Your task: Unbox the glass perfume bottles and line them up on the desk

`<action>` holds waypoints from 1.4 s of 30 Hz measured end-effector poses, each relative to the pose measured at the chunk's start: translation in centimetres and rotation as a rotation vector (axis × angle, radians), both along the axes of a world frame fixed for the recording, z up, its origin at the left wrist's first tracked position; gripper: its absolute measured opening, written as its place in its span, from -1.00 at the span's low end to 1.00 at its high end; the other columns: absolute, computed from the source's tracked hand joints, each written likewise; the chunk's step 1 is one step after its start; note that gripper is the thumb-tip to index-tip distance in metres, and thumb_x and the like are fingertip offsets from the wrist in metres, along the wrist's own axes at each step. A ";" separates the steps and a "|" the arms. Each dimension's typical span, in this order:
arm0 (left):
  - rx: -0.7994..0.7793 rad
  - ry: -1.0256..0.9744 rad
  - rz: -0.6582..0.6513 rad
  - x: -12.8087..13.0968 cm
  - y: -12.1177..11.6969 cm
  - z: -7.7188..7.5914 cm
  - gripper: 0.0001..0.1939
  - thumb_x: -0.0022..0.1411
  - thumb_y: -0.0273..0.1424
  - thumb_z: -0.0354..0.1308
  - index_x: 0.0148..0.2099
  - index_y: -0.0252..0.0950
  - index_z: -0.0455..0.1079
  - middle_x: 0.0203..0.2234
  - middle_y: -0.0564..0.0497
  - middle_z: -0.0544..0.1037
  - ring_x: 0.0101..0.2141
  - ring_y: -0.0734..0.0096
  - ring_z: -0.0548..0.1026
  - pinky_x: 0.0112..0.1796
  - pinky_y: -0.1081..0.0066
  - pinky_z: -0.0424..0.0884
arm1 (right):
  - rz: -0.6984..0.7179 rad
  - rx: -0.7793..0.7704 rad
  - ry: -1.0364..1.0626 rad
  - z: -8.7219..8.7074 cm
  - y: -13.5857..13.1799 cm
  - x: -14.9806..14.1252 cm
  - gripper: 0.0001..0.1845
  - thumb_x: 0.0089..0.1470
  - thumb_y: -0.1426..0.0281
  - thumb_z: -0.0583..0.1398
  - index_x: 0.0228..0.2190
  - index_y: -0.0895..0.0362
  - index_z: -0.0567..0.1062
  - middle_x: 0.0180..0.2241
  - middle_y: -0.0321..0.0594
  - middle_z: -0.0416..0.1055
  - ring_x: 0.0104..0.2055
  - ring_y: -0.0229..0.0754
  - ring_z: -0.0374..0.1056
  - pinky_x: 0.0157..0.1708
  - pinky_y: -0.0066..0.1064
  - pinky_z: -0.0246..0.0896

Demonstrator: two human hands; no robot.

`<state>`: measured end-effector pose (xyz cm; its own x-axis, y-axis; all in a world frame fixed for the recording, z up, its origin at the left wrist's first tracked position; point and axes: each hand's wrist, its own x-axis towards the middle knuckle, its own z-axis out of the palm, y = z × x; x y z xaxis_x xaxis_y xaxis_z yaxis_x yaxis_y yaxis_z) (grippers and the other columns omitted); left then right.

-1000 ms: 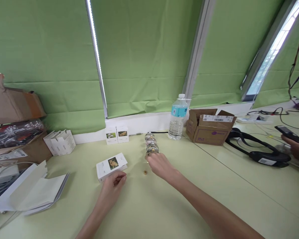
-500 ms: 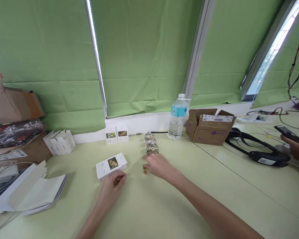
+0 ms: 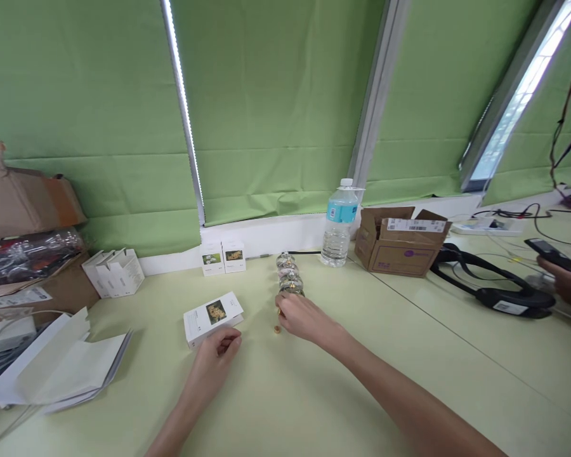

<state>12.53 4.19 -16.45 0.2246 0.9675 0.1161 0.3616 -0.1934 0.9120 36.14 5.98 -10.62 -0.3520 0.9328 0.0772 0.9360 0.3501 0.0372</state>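
My right hand (image 3: 301, 314) pinches a small gold-coloured piece, mostly hidden behind the fingers, just above the table. On the tabletop beneath it lies another small gold-brown piece (image 3: 277, 329). Beyond the fingertips runs a row of small clear jars with gold-coloured parts (image 3: 289, 271); my hand covers its near end. My left hand (image 3: 217, 350) is loosely curled, with nothing visible in its fingers, and rests against the near side of a white box with a yellow flower picture (image 3: 212, 316).
Two small white picture boxes (image 3: 223, 259) stand by the wall, with more white boxes (image 3: 114, 273) further left. A water bottle (image 3: 340, 225), an open cardboard box (image 3: 400, 247) and a black headset (image 3: 509, 295) are right. Opened white packaging (image 3: 71, 368) lies left. Another person's hand (image 3: 564, 276) holds a phone.
My right hand's fingers have closed together and lifted slightly, raising a gold piece that stood by the other one. My left hand and the white box have stayed put.
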 end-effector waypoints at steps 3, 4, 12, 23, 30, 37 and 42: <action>-0.003 -0.003 -0.012 0.0 0.0 0.0 -0.69 0.17 -0.14 0.08 -0.22 -0.24 0.47 -0.31 0.00 0.57 -0.28 0.30 0.49 -0.24 0.37 0.37 | 0.004 -0.007 0.011 0.0 0.2 0.2 -0.74 0.18 0.55 0.01 -0.17 0.20 0.45 -0.21 -0.07 0.43 -0.19 -0.15 0.38 -0.34 -0.44 0.07; -0.005 -0.003 -0.015 0.0 -0.1 0.1 -0.69 0.18 -0.14 0.08 -0.22 -0.24 0.47 -0.30 -0.01 0.57 -0.27 0.30 0.49 -0.24 0.37 0.37 | 0.001 -0.013 0.008 0.0 0.3 0.2 -0.75 0.19 0.55 0.01 -0.18 0.20 0.46 -0.21 -0.06 0.43 -0.19 -0.15 0.38 -0.33 -0.44 0.07; -0.002 -0.001 -0.015 0.0 0.0 0.1 -0.68 0.17 -0.12 0.08 -0.22 -0.25 0.46 -0.31 -0.02 0.56 -0.27 0.29 0.48 -0.24 0.38 0.37 | -0.065 -0.012 -0.070 -0.1 0.8 0.2 -0.76 0.16 0.61 0.02 -0.29 0.22 0.48 -0.31 -0.01 0.47 -0.27 -0.08 0.41 -0.41 -0.40 0.05; -0.005 -0.013 -0.021 0.1 -0.1 0.3 -0.70 0.17 -0.14 0.08 -0.23 -0.24 0.46 -0.31 0.00 0.55 -0.28 0.30 0.48 -0.24 0.38 0.36 | -0.066 0.018 -0.092 0.9 0.0 -0.4 -0.74 0.09 0.66 0.04 -0.29 0.22 0.48 -0.33 -0.01 0.50 -0.29 -0.06 0.43 -0.40 -0.40 0.05; 0.003 -0.022 -0.020 0.1 -0.1 0.4 -0.68 0.16 -0.12 0.09 -0.22 -0.24 0.47 -0.31 -0.02 0.57 -0.28 0.28 0.49 -0.24 0.36 0.37 | 0.074 -0.052 -0.022 1.3 -1.6 -1.5 -0.77 0.18 0.35 0.12 -0.16 0.11 0.50 -0.26 -0.10 0.51 -0.17 -0.09 0.41 -0.33 -0.44 0.08; 0.011 -0.006 -0.019 0.1 -0.1 0.3 -0.68 0.15 -0.11 0.08 -0.26 -0.24 0.48 -0.34 -0.01 0.57 -0.30 0.29 0.49 -0.26 0.38 0.37 | 0.086 -0.118 -0.087 0.3 -1.4 -1.6 -0.76 0.07 0.60 0.08 -0.43 0.19 0.54 -0.40 -0.07 0.49 -0.37 -0.13 0.40 -0.45 -0.43 0.00; 0.006 0.012 -0.013 0.0 -0.2 0.3 -0.68 0.16 -0.12 0.08 -0.25 -0.24 0.47 -0.33 0.01 0.56 -0.29 0.30 0.49 -0.25 0.39 0.37 | 0.023 -0.127 -0.139 1.0 -1.5 -0.5 -0.71 -0.10 0.74 0.07 -0.45 0.24 0.52 -0.43 -0.04 0.47 -0.44 -0.15 0.37 -0.54 -0.43 -0.09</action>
